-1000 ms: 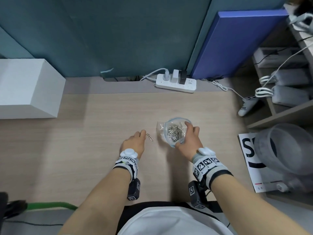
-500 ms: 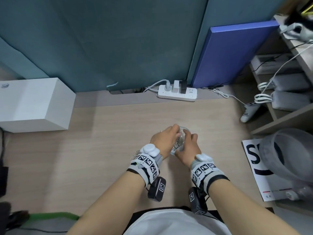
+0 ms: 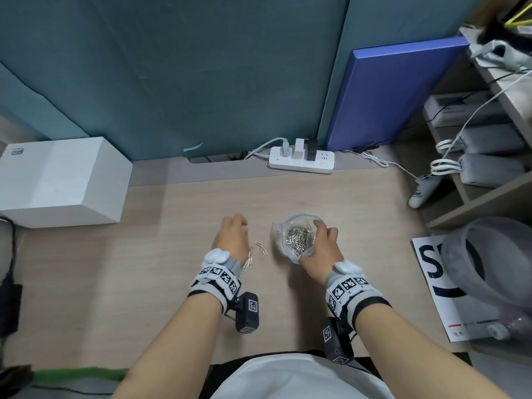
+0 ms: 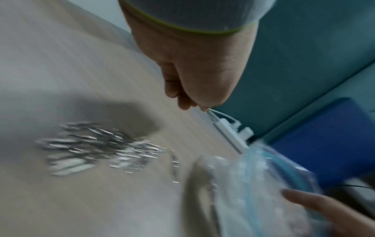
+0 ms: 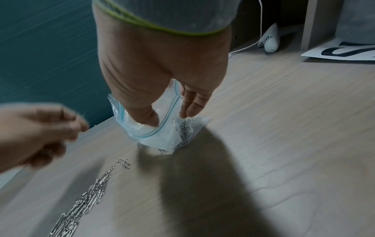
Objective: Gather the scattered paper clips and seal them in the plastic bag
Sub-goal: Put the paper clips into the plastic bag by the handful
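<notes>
On the desk (image 3: 359, 226), right hand (image 3: 319, 249) grips the open plastic bag (image 5: 162, 133) of paper clips (image 3: 298, 240); left hand (image 3: 233, 236) empty, loosely curled.

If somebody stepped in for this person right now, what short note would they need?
Right hand: holds the bag open on the desk, thumb inside its mouth.
Left hand: above the desk beside the bag, fingers curled; I can't tell if it holds anything.
Done: many clips are in the bag.
Left: a loose pile lies on the desk near the left wrist. Bag those, then press the zip shut.
</notes>
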Tool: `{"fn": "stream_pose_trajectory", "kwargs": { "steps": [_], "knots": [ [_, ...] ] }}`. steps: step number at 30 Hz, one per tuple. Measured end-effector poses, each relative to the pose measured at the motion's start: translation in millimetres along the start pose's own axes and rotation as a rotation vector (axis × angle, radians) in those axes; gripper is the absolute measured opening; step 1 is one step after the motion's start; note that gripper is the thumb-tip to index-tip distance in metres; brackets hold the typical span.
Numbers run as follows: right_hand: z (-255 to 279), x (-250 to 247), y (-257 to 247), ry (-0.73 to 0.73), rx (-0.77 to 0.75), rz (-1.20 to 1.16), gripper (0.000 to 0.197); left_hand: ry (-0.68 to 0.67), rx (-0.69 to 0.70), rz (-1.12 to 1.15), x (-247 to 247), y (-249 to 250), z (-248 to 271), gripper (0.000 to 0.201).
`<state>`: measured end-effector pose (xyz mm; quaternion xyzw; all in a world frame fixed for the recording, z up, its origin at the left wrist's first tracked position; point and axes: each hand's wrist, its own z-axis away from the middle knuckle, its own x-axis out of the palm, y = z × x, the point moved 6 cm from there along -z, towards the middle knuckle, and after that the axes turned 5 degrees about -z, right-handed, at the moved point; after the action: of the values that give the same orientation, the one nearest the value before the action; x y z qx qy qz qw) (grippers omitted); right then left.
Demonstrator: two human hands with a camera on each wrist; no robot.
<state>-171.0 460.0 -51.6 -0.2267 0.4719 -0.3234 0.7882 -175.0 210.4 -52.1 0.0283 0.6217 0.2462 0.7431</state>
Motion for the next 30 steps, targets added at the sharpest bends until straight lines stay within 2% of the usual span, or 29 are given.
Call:
{"fn": "stream_pose_trajectory", "kwargs": {
  "steps": [1,3,7,9,15,18,21,28,30],
  "knots": [
    [-0.2,0.1,-0.5,-0.001,-0.004,0.003,0.085,-0.046,-0.095,-0.033,4.2,-20.5,5.7,0.021],
    [-0.9,0.0,0.1,-0.005,-0.003,0.008,0.084,-0.124,-0.182,-0.022,16.9,-51.1,20.6,0.023],
    [-0.8,2.5,0.4,-0.014,-0.002,0.013,0.084,-0.231,-0.128,0.073,42.9,-73.6,44.7,0.05],
    [-1.1,4.1,0.1,-0.012,-0.005,0.017,0.085,-0.233,-0.114,0.102,51.0,-73.3,47.9,0.057],
    [-0.9,4.4,-1.9,-0.003,-0.014,0.027,0.084,-0.14,-0.098,0.189,58.8,-61.4,47.1,0.039],
    [-0.3,3.6,-2.1,-0.003,-0.022,0.029,0.084,-0.096,-0.107,0.208,55.8,-66.3,47.9,0.05],
    [0.0,3.9,-2.2,-0.003,-0.021,0.028,0.085,-0.134,-0.087,0.157,60.4,-72.3,51.1,0.07],
    [1.5,3.5,3.5,0.01,-0.008,0.028,0.082,-0.106,-0.052,0.13,59.9,-53.7,40.7,0.061],
    [1.7,2.3,4.0,0.013,-0.012,0.025,0.081,-0.124,-0.035,0.135,60.9,-46.3,38.0,0.067]
  ]
}}
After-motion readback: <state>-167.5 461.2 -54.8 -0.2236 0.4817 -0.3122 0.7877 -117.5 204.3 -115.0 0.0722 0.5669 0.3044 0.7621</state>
